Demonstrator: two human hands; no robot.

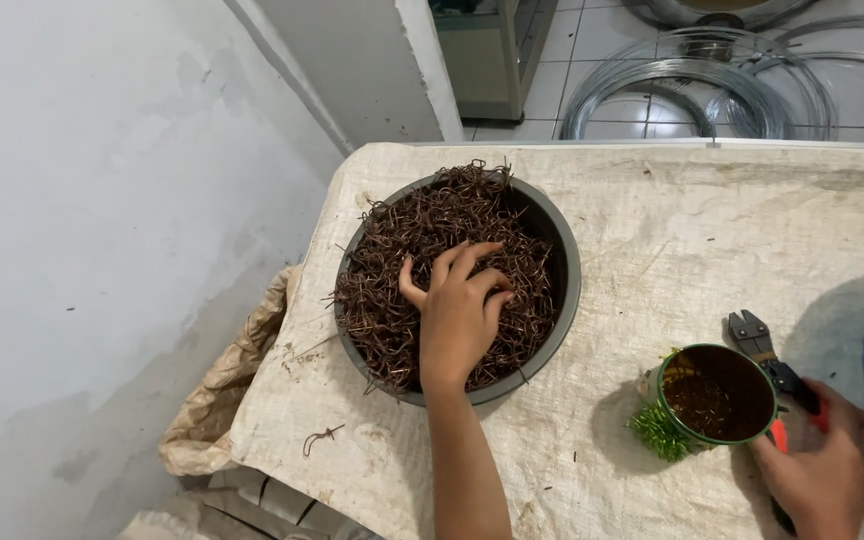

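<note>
Two hands worked: left hand [457,315], fingers apart, dug into hooks [392,290] in the bowl [562,250]; right hand [827,475] gripped cutters [767,355] beside the cup [717,392]. Pinching few hooks would avoid tangles.

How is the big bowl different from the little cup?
The grey bowl is wide and shallow; the green cup is narrow and deeper. The bowl is heaped with bent brown wire pieces; the cup holds only a few. The left hand digs in the bowl; the right hand rests beside the cup. Both sit on the cloth-covered table.
</note>
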